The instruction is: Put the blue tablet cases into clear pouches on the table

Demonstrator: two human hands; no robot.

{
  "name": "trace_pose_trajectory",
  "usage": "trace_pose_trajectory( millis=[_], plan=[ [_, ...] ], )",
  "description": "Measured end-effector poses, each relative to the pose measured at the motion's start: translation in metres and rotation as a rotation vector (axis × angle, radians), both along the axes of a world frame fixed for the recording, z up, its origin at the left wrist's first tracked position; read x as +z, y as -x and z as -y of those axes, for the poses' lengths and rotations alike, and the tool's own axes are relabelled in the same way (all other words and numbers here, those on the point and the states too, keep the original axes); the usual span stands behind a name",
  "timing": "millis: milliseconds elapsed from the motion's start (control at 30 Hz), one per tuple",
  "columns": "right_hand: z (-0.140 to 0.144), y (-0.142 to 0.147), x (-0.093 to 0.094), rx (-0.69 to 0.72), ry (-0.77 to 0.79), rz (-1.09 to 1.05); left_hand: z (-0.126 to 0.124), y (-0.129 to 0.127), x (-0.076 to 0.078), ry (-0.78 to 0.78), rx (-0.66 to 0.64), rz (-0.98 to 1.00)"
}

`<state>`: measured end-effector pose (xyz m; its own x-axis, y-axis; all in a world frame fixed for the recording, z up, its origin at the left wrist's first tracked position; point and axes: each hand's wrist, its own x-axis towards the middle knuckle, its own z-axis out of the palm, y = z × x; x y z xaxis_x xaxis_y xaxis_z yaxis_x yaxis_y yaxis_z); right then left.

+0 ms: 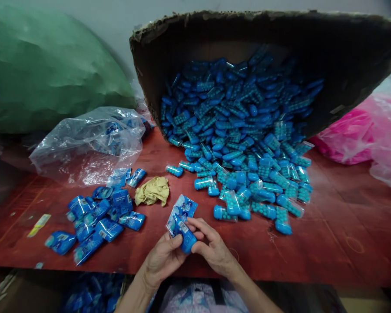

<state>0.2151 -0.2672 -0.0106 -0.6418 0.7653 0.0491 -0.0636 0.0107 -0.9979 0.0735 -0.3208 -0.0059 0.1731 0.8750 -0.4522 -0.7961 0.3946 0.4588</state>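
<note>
Close to the table's front edge, a small blue container in a printed sleeve [187, 240] is between my hands. My left hand [163, 257] grips it from the left, thumb on top. From the right, the thumb and fingers of my right hand [215, 250] pinch its side. Flat printed sleeves [185, 204] show just beyond my fingers; whether they are held or lie on the table I cannot tell. To the left lies a pile of sleeved blue containers [109, 228]. Ahead to the right, unsleeved clear containers with blue caps and blue beads [233, 202] spill over the table.
A tipped cardboard box [150, 82] pours containers onto the red table [342, 226]. A crumpled yellowish cloth [152, 191], a clear plastic bag [84, 143] and a green sack [52, 69] are on the left. Pink bags [348, 134] sit at right. Below the edge are blue packs [93, 291].
</note>
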Motion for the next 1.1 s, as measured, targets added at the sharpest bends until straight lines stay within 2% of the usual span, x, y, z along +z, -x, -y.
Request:
trace_pose_trajectory(
  millis=[200, 333, 433, 500, 600, 667, 733, 767, 833, 967, 1100],
  plan=[
    [0.005, 0.003, -0.010, -0.092, -0.109, 0.099, 0.002, -0.014, 0.002, 0.103, 0.184, -0.048],
    [0.018, 0.008, -0.024, -0.248, -0.203, 0.113, 0.004, -0.028, 0.005, 0.149, 0.287, -0.114],
    [0.022, 0.011, -0.027, -0.333, -0.229, 0.157, 0.004, -0.038, 0.005, 0.179, 0.333, -0.117],
    [0.020, 0.012, -0.024, -0.322, -0.237, 0.194, 0.002, -0.037, 0.006, 0.215, 0.339, -0.101],
    [0.011, 0.013, -0.016, -0.213, -0.296, 0.256, -0.001, -0.012, 0.016, 0.249, 0.433, -0.113],
    [0.002, 0.013, -0.010, -0.167, -0.372, 0.344, -0.002, 0.016, 0.029, 0.205, 0.612, -0.133],
    [-0.008, 0.015, -0.007, -0.178, -0.456, 0.466, -0.001, 0.043, 0.040, 0.152, 0.818, -0.173],
    [-0.013, 0.017, -0.005, -0.192, -0.496, 0.531, 0.000, 0.052, 0.044, 0.163, 0.881, -0.190],
    [-0.021, 0.024, -0.004, -0.201, -0.580, 0.670, 0.004, 0.057, 0.043, 0.217, 0.849, -0.188],
    [-0.027, 0.040, -0.010, -0.191, -0.730, 0.944, 0.009, 0.030, 0.020, 0.318, 0.500, -0.195],
    [-0.023, 0.044, -0.022, -0.212, -0.799, 1.010, 0.004, 0.003, 0.000, 0.293, 0.448, -0.389]
  ],
)
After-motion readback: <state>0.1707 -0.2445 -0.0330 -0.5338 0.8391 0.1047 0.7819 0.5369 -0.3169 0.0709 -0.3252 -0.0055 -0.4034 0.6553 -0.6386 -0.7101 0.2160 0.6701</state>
